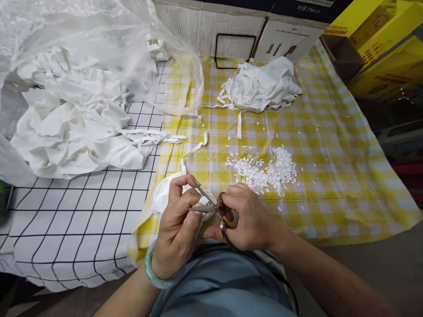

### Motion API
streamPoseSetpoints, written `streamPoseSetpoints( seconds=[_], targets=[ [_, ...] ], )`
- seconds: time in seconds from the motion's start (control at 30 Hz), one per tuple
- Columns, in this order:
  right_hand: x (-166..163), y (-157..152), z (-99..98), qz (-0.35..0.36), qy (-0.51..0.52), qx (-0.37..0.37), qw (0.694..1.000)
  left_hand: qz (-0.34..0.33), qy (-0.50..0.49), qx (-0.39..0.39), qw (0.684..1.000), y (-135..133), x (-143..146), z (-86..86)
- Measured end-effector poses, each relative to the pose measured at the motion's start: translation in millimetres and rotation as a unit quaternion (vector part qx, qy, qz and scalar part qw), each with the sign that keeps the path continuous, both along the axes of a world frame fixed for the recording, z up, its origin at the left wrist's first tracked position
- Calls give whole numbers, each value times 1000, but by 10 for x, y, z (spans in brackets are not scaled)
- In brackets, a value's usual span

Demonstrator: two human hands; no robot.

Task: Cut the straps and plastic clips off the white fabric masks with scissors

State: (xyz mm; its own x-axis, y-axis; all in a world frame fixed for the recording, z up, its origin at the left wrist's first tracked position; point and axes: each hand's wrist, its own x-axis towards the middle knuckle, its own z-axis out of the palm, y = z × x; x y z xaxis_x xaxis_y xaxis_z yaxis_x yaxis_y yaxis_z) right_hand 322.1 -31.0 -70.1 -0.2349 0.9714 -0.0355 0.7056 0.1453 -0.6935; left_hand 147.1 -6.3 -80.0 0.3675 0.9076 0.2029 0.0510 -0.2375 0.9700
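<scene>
My right hand [251,218] grips a pair of scissors [214,207] with bronze-coloured handles; the blades are spread and point left. Between and behind them, a small white end of cloth shows at the fingertips of my left hand [176,226], which pinches it. This belongs to a white cloth piece [161,196] lying partly behind my left hand. A thin white strap [194,151] runs from it up the table. Whether the blades touch the cloth I cannot tell. Small white clippings [280,169] lie heaped beyond my right hand.
A pile of white strapped cloth pieces [72,136] spills from a clear plastic bag [109,22] at left. Another white cloth heap [264,86] lies at the back, before a cardboard box [211,26] and black wire frame [216,50]. Yellow boxes [390,61] stand at right.
</scene>
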Motion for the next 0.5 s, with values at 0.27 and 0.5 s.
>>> streamPoseSetpoints(
  seconds=[0.27,0.5],
  targets=[
    [-16,7,-30,-1,10,7,1000,2,5,15,1000,-8,5,-18],
    [32,-44,-58,-14,34,24,999,8,23,9,1000,-1,46,-27]
  ],
)
